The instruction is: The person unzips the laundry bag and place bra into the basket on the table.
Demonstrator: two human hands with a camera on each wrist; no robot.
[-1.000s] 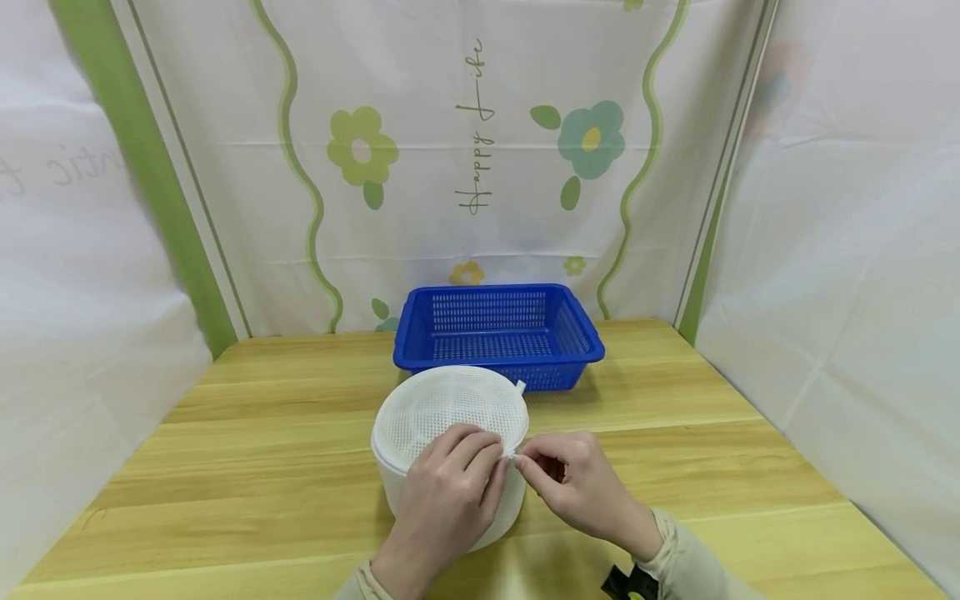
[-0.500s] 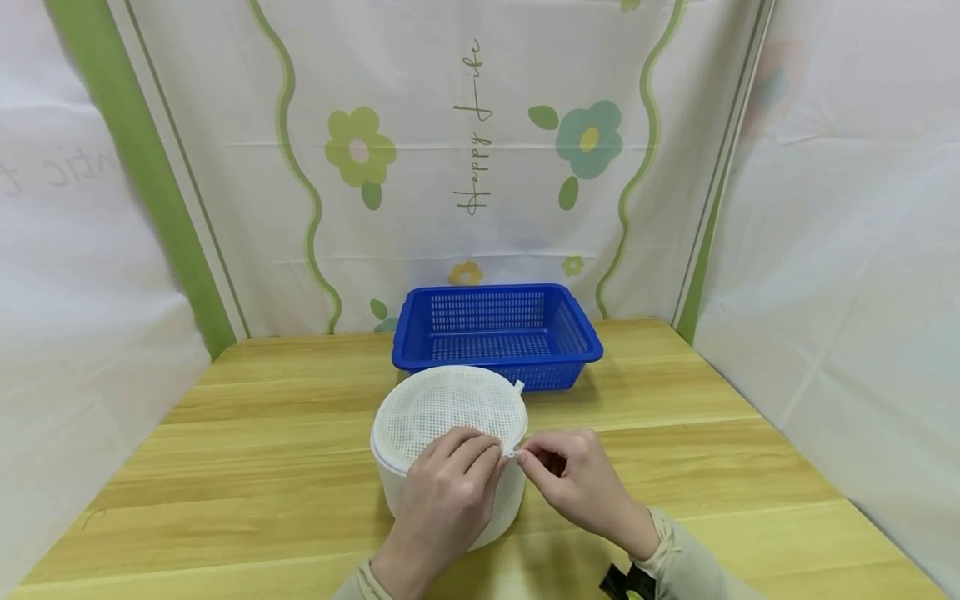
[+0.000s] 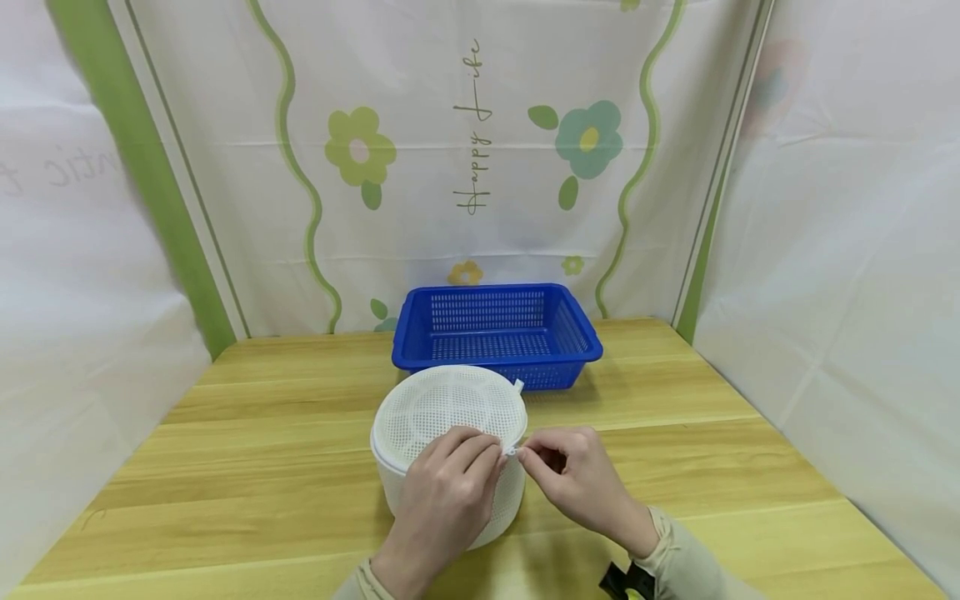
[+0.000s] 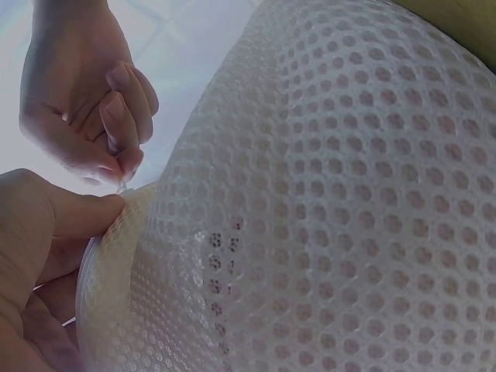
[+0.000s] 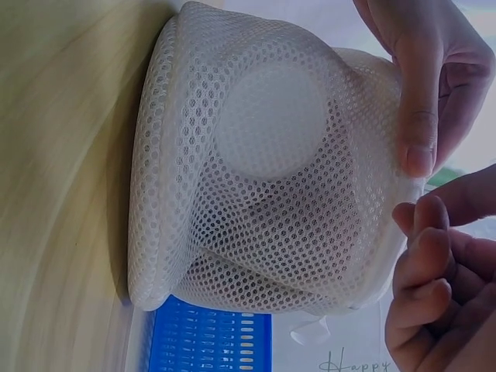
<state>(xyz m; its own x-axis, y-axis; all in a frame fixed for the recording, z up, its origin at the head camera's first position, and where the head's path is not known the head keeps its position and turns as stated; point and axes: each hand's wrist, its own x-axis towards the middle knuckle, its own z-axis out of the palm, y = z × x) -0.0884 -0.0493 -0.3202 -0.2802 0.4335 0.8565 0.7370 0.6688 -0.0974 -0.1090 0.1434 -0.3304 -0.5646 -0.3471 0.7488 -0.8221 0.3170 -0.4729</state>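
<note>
A round white mesh laundry bag (image 3: pixel 450 412) stands upright on the table, its mesh top spread flat. My left hand (image 3: pixel 450 492) pinches the top rim at the near right, thumb on the side wall and fingers over the edge. Right beside it, my right hand (image 3: pixel 577 479) pinches a small white zipper pull (image 3: pixel 512 452) at the rim between thumb and forefinger. In the right wrist view, the bag's side (image 5: pixel 263 225) shows coarse mesh and a pale round patch. The left wrist view has both hands' fingertips meeting at the zipper edge (image 4: pixel 128 190).
A blue plastic basket (image 3: pixel 495 362) stands directly behind the bag. The wooden table (image 3: pixel 262 467) reaches to a printed curtain (image 3: pixel 480 125) at the back, with white curtains on both sides. A small loop tab (image 3: pixel 519 386) sticks up from the bag's far right rim.
Both hands keep their hold at the rim. The right hand has shifted very slightly upward with the zipper pull; the bag and basket stay in place.
</note>
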